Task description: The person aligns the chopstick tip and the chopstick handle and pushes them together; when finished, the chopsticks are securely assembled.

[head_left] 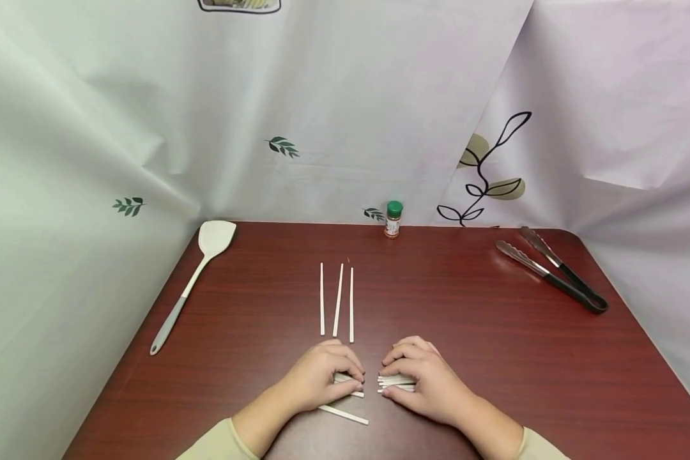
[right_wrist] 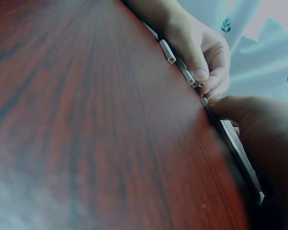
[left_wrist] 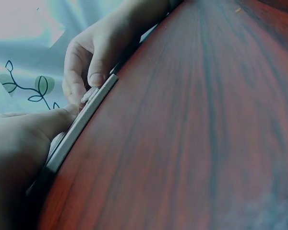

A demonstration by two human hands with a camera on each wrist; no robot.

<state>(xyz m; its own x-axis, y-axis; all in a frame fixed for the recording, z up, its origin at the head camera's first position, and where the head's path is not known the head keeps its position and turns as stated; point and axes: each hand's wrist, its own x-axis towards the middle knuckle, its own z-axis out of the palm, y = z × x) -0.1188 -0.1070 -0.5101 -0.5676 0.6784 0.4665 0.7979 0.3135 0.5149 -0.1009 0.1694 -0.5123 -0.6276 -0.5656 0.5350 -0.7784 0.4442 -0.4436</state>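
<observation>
Thin white chopsticks lie on the dark red table. My left hand (head_left: 322,377) curls over a few of them, its thumb and fingers pinching near their ends. One loose chopstick (head_left: 345,415) lies slanted just below that hand. Facing it across a small gap, my right hand (head_left: 428,380) holds a small bundle of chopsticks (head_left: 395,381) between thumb and fingers. Both palms hide the far ends. Square chopstick ends (right_wrist: 171,60) show by the left hand in the right wrist view. Beyond the hands, three chopsticks (head_left: 352,305) lie apart, pointing away from me.
A white spatula (head_left: 215,239) with a grey handle lies along the left edge of the table (head_left: 437,287). At the back stands a spice jar (head_left: 393,220) with a green lid. Metal tongs (head_left: 558,271) with black handles lie back right. White printed cloth surrounds the table.
</observation>
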